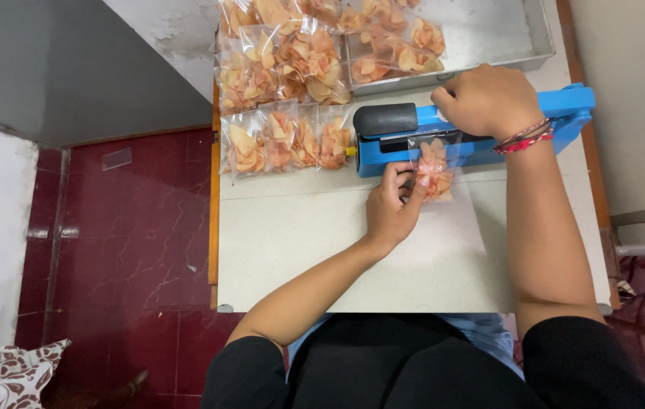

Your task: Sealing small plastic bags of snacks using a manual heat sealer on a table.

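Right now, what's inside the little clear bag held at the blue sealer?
The bag holds orange-pink chips, seen through the plastic. The left hand covers its left edge, and its top disappears under the sealer arm, which the right hand presses down.

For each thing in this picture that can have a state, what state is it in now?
Blue sealer: arm pressed down on a bag.
Small bag of chips: clamped in the sealer, held at its left edge.
Right hand: pressing the sealer arm.
Left hand: pinching the bag.
Packed bags: lying in a pile left of the sealer.
Metal tray: holds more bags.
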